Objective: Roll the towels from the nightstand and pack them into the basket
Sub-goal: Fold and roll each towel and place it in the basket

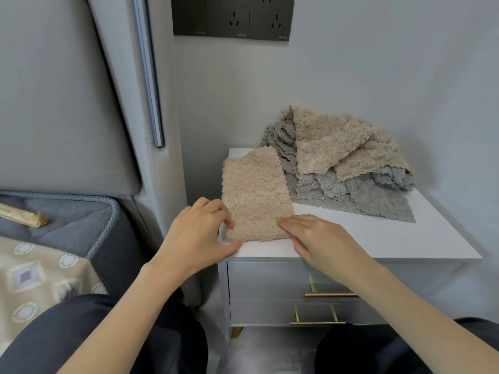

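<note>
Pinching the beige towel [256, 195] at the nightstand [378, 238] front-left corner, the left hand [199, 233] grip curls; the right hand [318, 238] presses flat on it. Uneven pulling could skew the roll or slide it off.

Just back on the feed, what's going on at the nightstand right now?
A person has a beige towel laid flat on the nightstand, front left. The left hand pinches its near end; the right hand lies flat on its near right edge. No roll is formed yet. A pile of grey and beige towels waits behind. No basket is in view.
</note>
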`<state>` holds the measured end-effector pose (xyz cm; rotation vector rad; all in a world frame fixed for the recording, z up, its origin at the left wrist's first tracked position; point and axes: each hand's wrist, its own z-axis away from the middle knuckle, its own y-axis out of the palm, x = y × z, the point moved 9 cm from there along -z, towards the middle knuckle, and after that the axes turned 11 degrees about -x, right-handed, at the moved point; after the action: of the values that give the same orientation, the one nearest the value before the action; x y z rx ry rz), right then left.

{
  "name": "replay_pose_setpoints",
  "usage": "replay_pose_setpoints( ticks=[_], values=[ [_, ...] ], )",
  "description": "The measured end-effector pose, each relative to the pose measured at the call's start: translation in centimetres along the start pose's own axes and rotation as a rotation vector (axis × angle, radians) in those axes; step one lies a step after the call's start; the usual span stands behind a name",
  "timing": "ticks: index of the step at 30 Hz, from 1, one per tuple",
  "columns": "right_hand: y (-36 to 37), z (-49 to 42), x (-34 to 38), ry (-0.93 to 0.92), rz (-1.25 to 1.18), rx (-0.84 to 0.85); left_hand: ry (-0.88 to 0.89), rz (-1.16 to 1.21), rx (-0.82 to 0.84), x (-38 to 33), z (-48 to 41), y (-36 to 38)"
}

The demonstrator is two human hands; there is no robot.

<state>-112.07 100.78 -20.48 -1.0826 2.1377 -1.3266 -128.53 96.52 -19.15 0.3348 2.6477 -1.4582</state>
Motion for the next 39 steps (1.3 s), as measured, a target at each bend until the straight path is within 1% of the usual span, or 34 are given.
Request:
replay_pose_setpoints(
  ticks=[2,6,8,11,16,20,23,25,27,29,30,31,33,35,37,39],
  values=[
    [0.2,0.1,-1.1,0.059,-0.068,0.007,0.027,-0.020,0.006,-0.2,0.0,0.1],
    [-0.3,-0.1,-2.0,0.165,-0.161,-0.059,0.070,-0.064,0.045,-0.1,0.0,0.5],
    [-0.5,-0.1,-2.5,0.245,-0.220,-0.088,0.060,-0.060,0.037,0.1,0.0,0.3],
    [0.1,0.0,-3.8,0.430,-0.396,-0.070,-0.093,0.077,0.033,1.3,-0.1,0.2],
    [0.8,-0.2,-4.6,0.606,-0.571,-0.047,-0.370,0.277,0.184,3.4,0.1,2.6],
    [1.2,0.4,-5.9,0.765,-0.577,-0.058,-0.461,0.306,0.212,3.9,0.2,3.6],
    [1.2,0.4,-6.2,0.797,-0.519,-0.121,-0.518,0.286,0.183,4.3,0.2,3.7],
    [0.7,0.3,-5.9,0.749,-0.427,-0.182,-0.520,0.226,0.147,4.2,0.1,3.3],
    [-0.3,-0.1,-4.8,0.628,-0.263,-0.261,-0.472,0.110,0.065,3.8,-0.1,2.3],
    [-1.8,-0.9,-2.8,0.409,-0.075,-0.371,-0.356,0.036,-0.065,2.6,-0.6,0.8],
    [-2.3,-1.3,-1.5,0.268,-0.012,-0.417,-0.261,0.035,-0.121,1.7,-0.9,0.1],
    [-2.6,-1.5,-0.1,0.127,0.030,-0.441,-0.160,0.043,-0.154,0.6,-1.2,-0.3],
    [-2.1,-1.8,2.0,-0.088,0.065,-0.411,0.007,0.073,-0.190,-1.1,-1.4,-0.7],
    [-1.3,-1.7,3.0,-0.171,0.057,-0.358,0.084,0.110,-0.189,-2.2,-1.5,-0.6],
    [-0.9,-1.5,3.3,-0.195,0.054,-0.332,0.129,0.144,-0.184,-2.8,-1.3,-0.4],
    [-0.4,-1.4,3.4,-0.204,0.077,-0.298,0.178,0.127,-0.167,-3.3,-1.1,-0.2]
  ],
)
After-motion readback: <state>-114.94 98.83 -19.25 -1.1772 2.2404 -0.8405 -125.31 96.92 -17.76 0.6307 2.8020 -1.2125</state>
